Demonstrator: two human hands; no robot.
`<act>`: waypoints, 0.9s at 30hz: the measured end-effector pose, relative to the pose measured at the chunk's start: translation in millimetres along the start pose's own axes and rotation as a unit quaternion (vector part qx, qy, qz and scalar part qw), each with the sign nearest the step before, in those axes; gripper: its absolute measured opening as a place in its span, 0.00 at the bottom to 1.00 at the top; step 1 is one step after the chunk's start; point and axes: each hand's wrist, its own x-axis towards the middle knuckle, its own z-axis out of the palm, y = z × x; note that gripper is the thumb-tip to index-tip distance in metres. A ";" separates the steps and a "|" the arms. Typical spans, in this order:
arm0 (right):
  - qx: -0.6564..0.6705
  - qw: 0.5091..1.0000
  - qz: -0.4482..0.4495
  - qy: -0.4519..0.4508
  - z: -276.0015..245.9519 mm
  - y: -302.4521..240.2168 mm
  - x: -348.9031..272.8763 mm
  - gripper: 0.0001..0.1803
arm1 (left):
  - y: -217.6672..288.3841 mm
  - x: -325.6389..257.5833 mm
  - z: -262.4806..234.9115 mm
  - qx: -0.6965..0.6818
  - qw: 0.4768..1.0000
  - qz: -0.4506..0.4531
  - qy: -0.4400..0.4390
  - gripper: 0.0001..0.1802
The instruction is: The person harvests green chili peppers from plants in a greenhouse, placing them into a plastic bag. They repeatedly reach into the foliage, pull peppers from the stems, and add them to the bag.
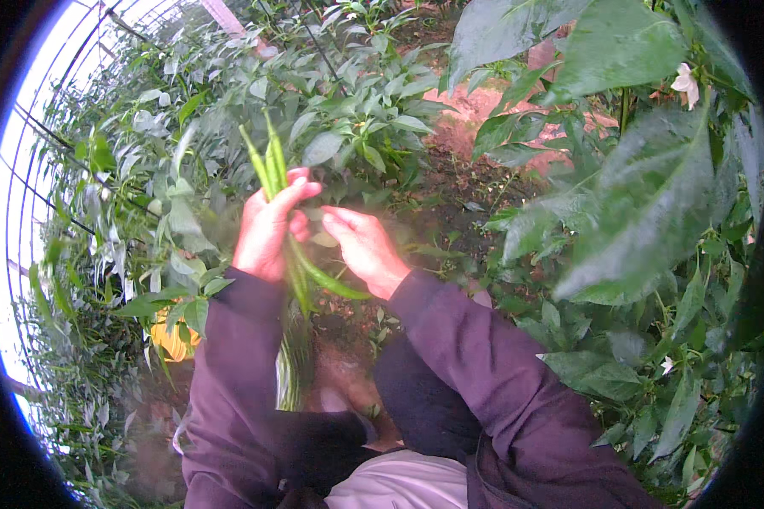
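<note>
From the head camera, looking down, the left hand (267,227) is wrapped tight around a bunch of long green peppers (272,161). The thin pepper tips stick up above the fingers, and the other ends hang down below the hand, between the two arms. The right hand (363,246) is just beside the left one, with its fingers stretched toward the bunch. Its fingertips are very near the peppers, but it is hard to tell if they pinch one or only touch it. One curved pepper (327,278) pokes out under the right hand, close to the wrist. Both arms wear dark purple sleeves (475,373) that come up from the bottom of the picture. All around the hands there are green pepper plants (348,110) with lots of leaves. Big blurry leaves (645,195) hang close to the camera on the right, and a small white flower (684,81) sits among them. Behind the hands there is brown soil (475,110) between the rows. Something yellow (171,339) shows low down by the left sleeve. On the far left a wire frame (34,136) stands against the bright sky.
</note>
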 end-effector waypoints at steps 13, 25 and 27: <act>0.016 0.996 0.044 0.073 -91.3 -25.7 -4.7 0.17 | -19.6 29.2 -61.0 0.069 0.996 0.018 0.048 0.20; -0.131 0.977 0.044 0.162 -157.6 9.5 94.6 0.16 | -33.8 32.6 -68.0 0.012 0.995 0.045 0.091 0.19; -0.141 0.975 0.045 0.168 -150.5 11.6 90.8 0.15 | -30.8 23.2 -70.2 -0.013 0.998 0.059 0.019 0.20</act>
